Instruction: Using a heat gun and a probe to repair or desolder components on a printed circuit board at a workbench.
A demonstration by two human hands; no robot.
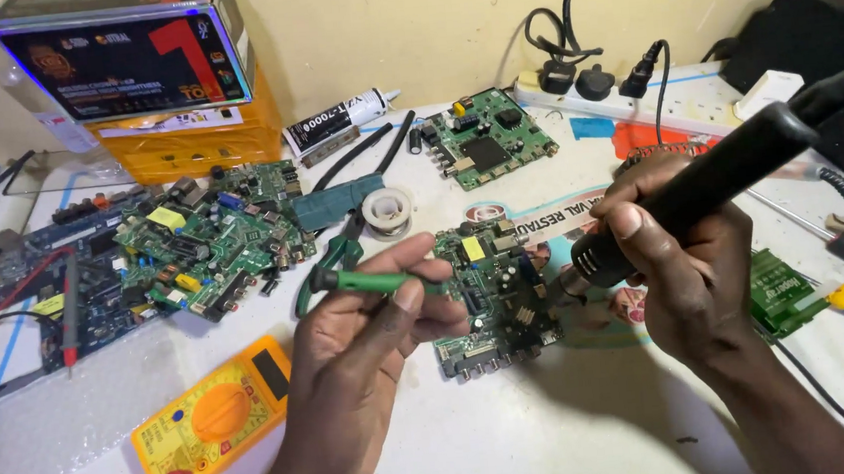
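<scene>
White workbench point(557, 427) against a cream wall, crowded with electronics. Left hand point(368, 321) pinches a green-handled tool point(365, 280) between thumb and fingers, tip aimed at a green circuit board point(495, 296) lying centre of the bench. Right hand point(680, 267) wraps closed around a black hot-air handpiece point(709, 184), nozzle just above the board's right edge. Yellow multimeter point(217, 409) sits near the left wrist. More boards point(211, 238) piled at left; solder spool point(387, 213) behind; power strip point(652, 97) by the wall.
</scene>
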